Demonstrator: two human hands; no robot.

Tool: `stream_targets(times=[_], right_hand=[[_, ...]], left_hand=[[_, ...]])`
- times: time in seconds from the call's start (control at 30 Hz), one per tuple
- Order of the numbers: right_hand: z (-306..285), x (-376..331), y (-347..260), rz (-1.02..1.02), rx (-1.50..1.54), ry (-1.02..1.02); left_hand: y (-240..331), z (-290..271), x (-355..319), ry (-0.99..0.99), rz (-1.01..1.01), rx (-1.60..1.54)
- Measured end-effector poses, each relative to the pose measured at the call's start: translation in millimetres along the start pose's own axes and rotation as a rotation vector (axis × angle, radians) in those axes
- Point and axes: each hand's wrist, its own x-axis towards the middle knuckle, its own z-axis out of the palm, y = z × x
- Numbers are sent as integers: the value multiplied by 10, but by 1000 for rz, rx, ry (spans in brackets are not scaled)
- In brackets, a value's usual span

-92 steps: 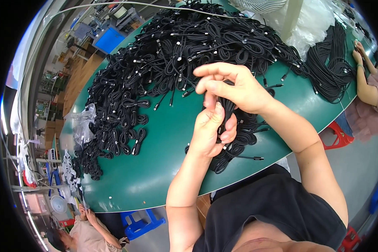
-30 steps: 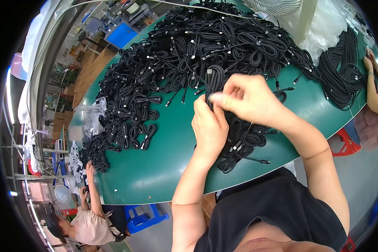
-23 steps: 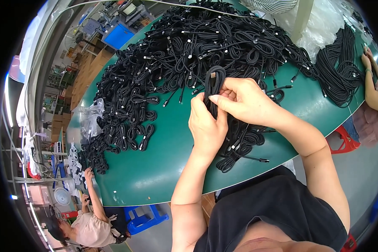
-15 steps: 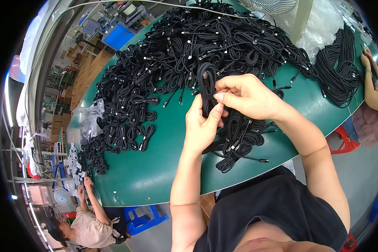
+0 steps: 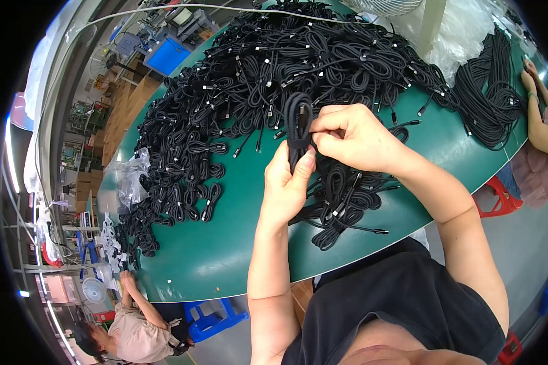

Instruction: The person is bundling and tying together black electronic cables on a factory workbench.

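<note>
A coiled black USB cable (image 5: pixel 296 115) stands upright over the green table, its metal plug showing inside the upper loop. My left hand (image 5: pixel 286 185) is closed around the lower part of the coil, thumb in front. A flat black strap (image 5: pixel 298 144) wraps the coil's middle. At the coil's right side my right hand (image 5: pixel 359 140) pinches with thumb and forefinger at the strap's edge; the strap end between its fingertips is mostly hidden. Behind and below my right hand lies a small heap of coiled cables (image 5: pixel 341 210), with some plugs sticking out.
A large pile of black cables (image 5: pixel 256 73) covers the far side of the green table (image 5: pixel 225 255). Long uncoiled cables (image 5: pixel 490 91) lie at the right, beside a clear plastic bag (image 5: pixel 463 36) and a post. Co-workers sit at the left (image 5: pixel 143 328) and right (image 5: pixel 542 128).
My right hand has shifted slightly up and away from my left thumb, its fingers now closed tighter beside the strap. My left hand keeps hold of the coil.
</note>
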Motion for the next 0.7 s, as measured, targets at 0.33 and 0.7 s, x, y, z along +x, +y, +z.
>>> stream_targets(times=[0.33,0.7], right_hand=[[-35,73,170,-118,299,-364],[-78,105,251,-434,53,-252]], left_hand=[[-55,167,-73,-553,-115,-986],[28,197,-130,-660,-30,-1101]])
